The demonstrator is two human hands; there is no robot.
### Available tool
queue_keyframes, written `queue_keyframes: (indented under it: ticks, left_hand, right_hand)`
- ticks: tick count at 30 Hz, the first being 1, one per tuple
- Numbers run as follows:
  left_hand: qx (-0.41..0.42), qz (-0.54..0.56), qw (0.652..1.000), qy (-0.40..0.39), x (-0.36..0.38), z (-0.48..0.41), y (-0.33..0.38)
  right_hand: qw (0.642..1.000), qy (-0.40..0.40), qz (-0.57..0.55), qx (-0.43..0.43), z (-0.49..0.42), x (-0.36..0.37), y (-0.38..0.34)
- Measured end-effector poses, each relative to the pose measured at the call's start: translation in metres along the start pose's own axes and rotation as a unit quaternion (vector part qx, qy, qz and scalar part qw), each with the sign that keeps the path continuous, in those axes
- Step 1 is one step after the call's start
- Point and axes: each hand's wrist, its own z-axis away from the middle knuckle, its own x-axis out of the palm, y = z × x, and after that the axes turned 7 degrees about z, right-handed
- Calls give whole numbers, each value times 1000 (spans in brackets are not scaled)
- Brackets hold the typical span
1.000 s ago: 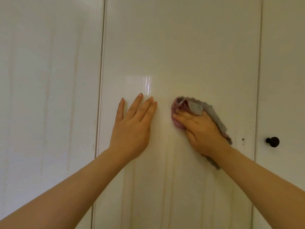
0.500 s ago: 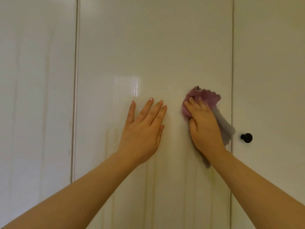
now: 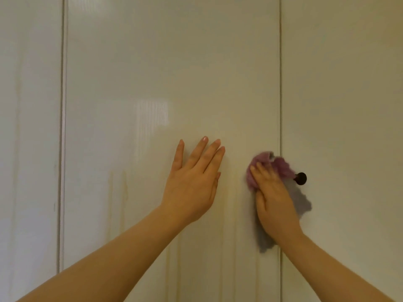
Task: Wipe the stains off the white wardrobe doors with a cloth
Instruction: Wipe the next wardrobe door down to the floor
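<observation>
The middle white wardrobe door (image 3: pixel 170 73) fills the view. Faint yellowish drip streaks (image 3: pixel 123 192) run down its lower half. My left hand (image 3: pixel 194 182) lies flat on this door with straight, spread fingers. My right hand (image 3: pixel 272 197) presses a pink and grey cloth (image 3: pixel 281 166) against the door's right edge, over the seam to the right door. Fingers look fairly straight on top of the cloth, which bunches above them and hangs grey below the wrist. The hand and cloth are motion-blurred.
A small dark round knob (image 3: pixel 301 178) sticks out of the right door (image 3: pixel 344 105), just right of the cloth. The left door (image 3: pixel 28 127) shows pale vertical streaks. Narrow vertical gaps separate the three doors.
My right hand has slid the cloth rightward from the middle of the door to its right edge near the knob. The view has shifted right; my left hand stays flat on the door.
</observation>
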Motion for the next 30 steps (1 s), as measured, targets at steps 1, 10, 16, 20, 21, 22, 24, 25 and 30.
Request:
queue_keyframes:
  ticks: [1,10,16,20,21,22,24,25,30]
  left_hand:
    - [6,-3,1000,-1,2,-1,1]
    - [-15,-16,1000,14,21,-13,22]
    - [-14,-22,999,28,24,-15,25]
    - [-10,-24,999,43,25,-13,25]
    - [-10,-23,999,42,25,-13,25]
    - [-9,-21,999,40,24,-13,24]
    - [-7,-19,999,34,23,-12,23]
    - [-7,-21,999,34,23,-12,23]
    - [-27,-12,999,35,23,-12,28]
  right_hand:
    - [1000,-7,10,-27,-1,-4,4]
    - [999,-11,4,33,-3,-6,12]
    - [1000,-13,-16,22,-23,-21,15]
    - [999,2,-19,40,-26,-13,10]
    - [999,-7,-16,40,-5,-6,12]
    - [999,-14,-16,36,16,-3,12]
    - [1000,-21,-1,5,31,-7,17]
    - [1000,-13,5,0,21,-14,18]
    - [998,-14,-7,55,-16,-16,8]
